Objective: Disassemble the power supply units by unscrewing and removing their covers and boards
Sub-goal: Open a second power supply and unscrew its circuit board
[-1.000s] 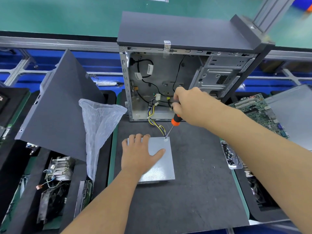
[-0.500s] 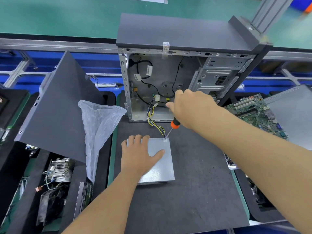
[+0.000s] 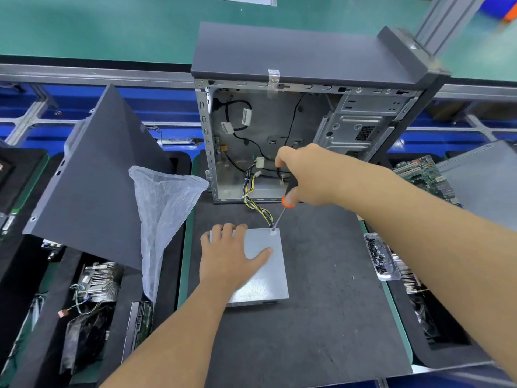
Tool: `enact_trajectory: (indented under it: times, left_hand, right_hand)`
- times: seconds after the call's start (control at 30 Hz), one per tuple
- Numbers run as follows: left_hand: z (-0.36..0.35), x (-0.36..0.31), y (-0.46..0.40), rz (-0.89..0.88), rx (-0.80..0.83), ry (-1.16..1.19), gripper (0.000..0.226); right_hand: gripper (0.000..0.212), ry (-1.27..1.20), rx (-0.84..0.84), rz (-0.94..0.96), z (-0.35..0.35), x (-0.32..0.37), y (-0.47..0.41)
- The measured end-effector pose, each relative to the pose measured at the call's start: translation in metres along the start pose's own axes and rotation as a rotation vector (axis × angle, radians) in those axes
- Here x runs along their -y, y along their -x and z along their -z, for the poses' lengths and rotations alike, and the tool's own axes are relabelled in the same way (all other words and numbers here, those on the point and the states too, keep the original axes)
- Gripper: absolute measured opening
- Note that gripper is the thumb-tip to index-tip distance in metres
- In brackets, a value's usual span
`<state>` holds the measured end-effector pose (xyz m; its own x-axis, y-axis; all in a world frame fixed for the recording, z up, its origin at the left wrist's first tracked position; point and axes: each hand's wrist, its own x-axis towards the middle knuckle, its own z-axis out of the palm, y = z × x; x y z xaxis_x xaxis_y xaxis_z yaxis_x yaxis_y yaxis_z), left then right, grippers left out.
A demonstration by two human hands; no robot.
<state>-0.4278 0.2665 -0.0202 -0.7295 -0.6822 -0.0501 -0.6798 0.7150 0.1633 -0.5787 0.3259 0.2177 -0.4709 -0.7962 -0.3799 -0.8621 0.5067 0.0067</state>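
Observation:
A grey metal power supply unit (image 3: pixel 265 278) lies flat on the dark mat, its yellow and black cable bundle (image 3: pixel 256 204) running back into the open computer case (image 3: pixel 268 141). My left hand (image 3: pixel 230 256) rests flat on the unit's cover, fingers spread, pressing it down. My right hand (image 3: pixel 305 177) grips a screwdriver (image 3: pixel 281 212) with a black and orange handle. Its thin shaft slants down and left, the tip sitting on a screw at the cover's far right corner (image 3: pixel 273 231).
A grey side panel (image 3: pixel 92 189) leans at the left beside a clear plastic bag (image 3: pixel 165 208). Heatsinks and fans (image 3: pixel 92 284) lie in left bins. A small clear tray of screws (image 3: pixel 380 256) and a green motherboard (image 3: pixel 422 175) sit at the right.
My right hand has turned on the screwdriver handle, covering more of the orange collar. The tip stays on the same screw and my left hand has not moved.

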Motion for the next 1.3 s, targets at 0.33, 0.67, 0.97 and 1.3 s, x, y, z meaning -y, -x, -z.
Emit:
enact_trajectory:
  times: [0.33,0.67,0.97,1.3]
  left_hand:
    - [-0.001,0.0,0.0,0.003,-0.021,-0.002,0.087]
    - [0.0,0.0,0.0,0.002,-0.017,0.008,0.087]
    - [0.0,0.0,0.0,0.001,-0.02,0.002,0.087]
    - [0.001,0.0,0.0,-0.002,-0.01,0.01,0.088]
  right_hand:
    - [0.038,0.026,-0.091,-0.037,-0.01,-0.003,-0.003]
    - [0.054,0.193,-0.006,-0.045,-0.016,0.013,-0.001]
    - [0.034,0.106,-0.154,-0.12,-0.018,0.005,0.003]
    - [0.054,-0.214,-0.001,-0.006,-0.008,-0.005,0.004]
